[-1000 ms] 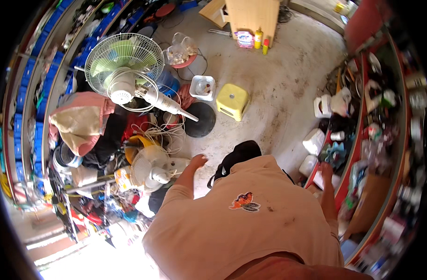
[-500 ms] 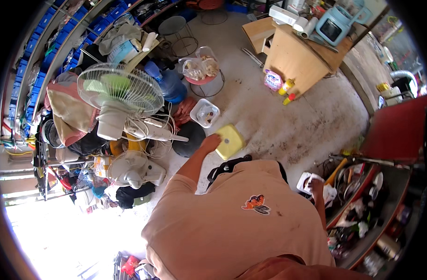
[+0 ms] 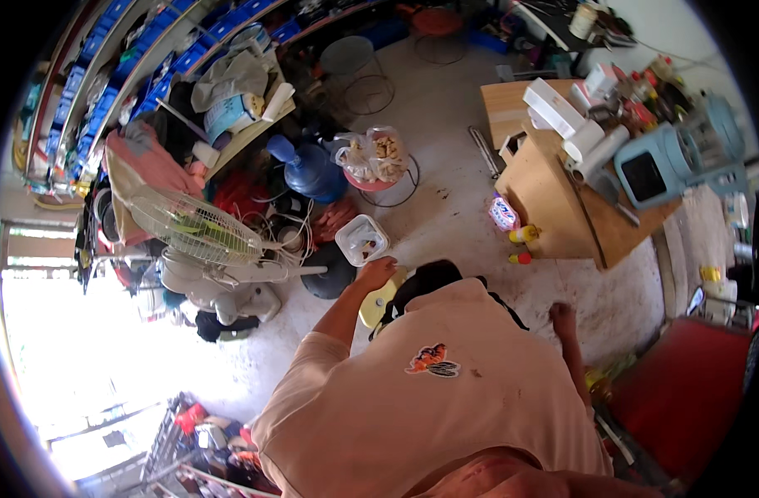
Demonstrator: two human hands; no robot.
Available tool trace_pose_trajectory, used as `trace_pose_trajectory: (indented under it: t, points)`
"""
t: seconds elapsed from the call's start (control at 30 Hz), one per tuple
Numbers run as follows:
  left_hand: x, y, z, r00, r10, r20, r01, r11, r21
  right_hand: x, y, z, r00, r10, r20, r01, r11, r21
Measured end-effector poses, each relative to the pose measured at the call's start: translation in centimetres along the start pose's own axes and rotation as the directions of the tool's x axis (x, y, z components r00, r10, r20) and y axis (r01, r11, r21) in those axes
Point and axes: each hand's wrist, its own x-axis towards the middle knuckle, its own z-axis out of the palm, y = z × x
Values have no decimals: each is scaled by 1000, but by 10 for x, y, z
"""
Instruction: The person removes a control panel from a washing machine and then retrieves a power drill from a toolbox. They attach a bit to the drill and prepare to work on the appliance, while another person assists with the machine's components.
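Two bare hands, both mine, reach past either side of my pale, stained shirt (image 3: 496, 407) above a concrete floor (image 3: 454, 224). My left hand (image 3: 378, 271) is held out in front over a small yellow stool (image 3: 374, 309), close to the near edge of a square white tub (image 3: 343, 239). I see nothing gripped in it, but whether the fingers are curled or loose, or touch the stool or tub, I cannot tell. My right hand (image 3: 563, 314) hangs over the floor at my right, well apart from the left; how its fingers stand is too dark and small to tell.

The stool sits ahead of me to the left, partly hidden by my arm and body, with the tub just beyond it and a few small bits inside. Farther out, clear plastic bags (image 3: 386, 149) of lumpy pale brown pieces rest on a red stool (image 3: 373, 184) near a blue water bottle (image 3: 315, 173). A white fan (image 3: 198, 230) with green blades leans at left. To the right, a light-blue appliance (image 3: 660, 168) stands on a cluttered wooden desk (image 3: 545, 199), with a yellow bottle (image 3: 525, 234) beside its base.
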Motion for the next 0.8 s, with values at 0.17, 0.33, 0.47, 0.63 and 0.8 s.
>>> trace_pose_trajectory:
  t: [0.17, 0.33, 0.47, 0.63, 0.8]
  points:
    - [26, -94, -3, 865, -499, -56, 426, 789, -443, 226, -241, -87, 892, -448, -61, 443, 893, -76]
    - [69, -176, -23, 854, -387, 348, 114, 791, 601, 380, -442, -68, 828, -549, 117, 526, 832, 177]
    - [164, -192, -107, 971, -197, 136, 129, 909, 396, 499, -487, -40, 816, -525, 243, 528, 847, 57]
    - [372, -139, -299, 825, -408, -391, 379, 913, -152, 629, -543, -63, 877, -439, 196, 448, 894, -1]
    - [544, -19, -458, 831, -303, -467, 200, 945, -257, 752, -553, -74, 902, -411, 131, 416, 909, -13]
